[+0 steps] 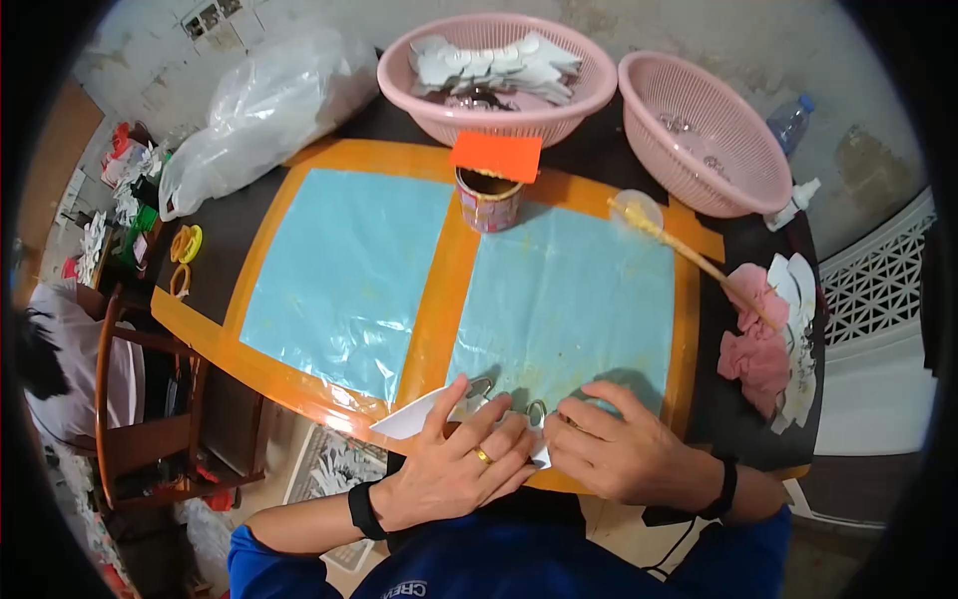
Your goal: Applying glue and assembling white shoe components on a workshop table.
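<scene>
On my feed, the fingers of the left hand (459, 469) lay spread across a white flat piece (399, 420), a gold ring (483, 455) on one of them; I could not tell whether they gripped it or only pressed on it. The right hand (634, 449) had its fingers curled narrowly at the piece's right end, but some tips were hidden from my camera, and I could not tell what they held. The piece sat at the table's near edge, its left end sticking out past the left hand. Two metal loops (487, 379) showed along it between the hands. A black band (367, 510) circled each wrist.

Beyond the fingers I saw blue sheets (339, 260) framed in orange tape (434, 314). Toward their far side stood a patterned can (489, 212) with an orange card (496, 155) across its mouth. To its right, a wooden stick (699, 262) rested with one end on a clear lid (644, 209) smeared yellow and the other by pink cloths (753, 361). Farthest out I had a pink basket (499, 125) heaped with white pieces, a second pink basket (689, 185) holding small shiny items, a plastic bag (264, 110) to the left, and a person (100, 384) in white beside a wooden chair (150, 449).
</scene>
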Demonstrator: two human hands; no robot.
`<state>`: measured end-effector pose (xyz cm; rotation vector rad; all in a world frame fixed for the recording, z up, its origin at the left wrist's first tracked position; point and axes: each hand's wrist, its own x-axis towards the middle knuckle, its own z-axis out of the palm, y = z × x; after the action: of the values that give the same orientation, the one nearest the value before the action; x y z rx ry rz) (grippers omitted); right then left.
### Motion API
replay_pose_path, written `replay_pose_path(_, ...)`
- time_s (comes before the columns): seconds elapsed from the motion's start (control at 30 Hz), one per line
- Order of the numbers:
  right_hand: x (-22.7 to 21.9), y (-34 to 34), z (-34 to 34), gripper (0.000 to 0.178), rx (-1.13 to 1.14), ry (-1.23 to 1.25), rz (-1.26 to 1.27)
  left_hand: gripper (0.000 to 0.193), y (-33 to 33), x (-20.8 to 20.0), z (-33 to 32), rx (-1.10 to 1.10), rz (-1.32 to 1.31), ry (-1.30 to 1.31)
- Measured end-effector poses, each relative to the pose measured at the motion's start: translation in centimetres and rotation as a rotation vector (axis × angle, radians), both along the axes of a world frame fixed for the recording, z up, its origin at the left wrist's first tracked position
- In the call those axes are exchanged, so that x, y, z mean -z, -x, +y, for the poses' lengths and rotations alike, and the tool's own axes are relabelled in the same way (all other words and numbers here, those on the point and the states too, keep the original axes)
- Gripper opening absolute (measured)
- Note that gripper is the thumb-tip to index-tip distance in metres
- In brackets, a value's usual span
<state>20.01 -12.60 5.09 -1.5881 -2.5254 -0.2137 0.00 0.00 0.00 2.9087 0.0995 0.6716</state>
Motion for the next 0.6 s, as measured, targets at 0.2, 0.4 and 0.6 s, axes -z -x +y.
replay_pose_path(0.2,0.4,-0.8,0.0,0.019,-0.03,-0.095,0.053,0.027,-0.3,0.2,0.8,0.089,-0.029,-0.095)
replay_pose_path(0.4,-0.6,-2.4,0.2,0.023,-0.071,0.012,0.311,0.031,0.1,-0.5,0.4,0.07,0.012,-0.118)
replay_pose_path(0.6,0.2,-1.4,0.4,0.024,-0.078,-0.006,0.357,0.029,-0.1,-0.3,0.5,0.066,-0.011,-0.102)
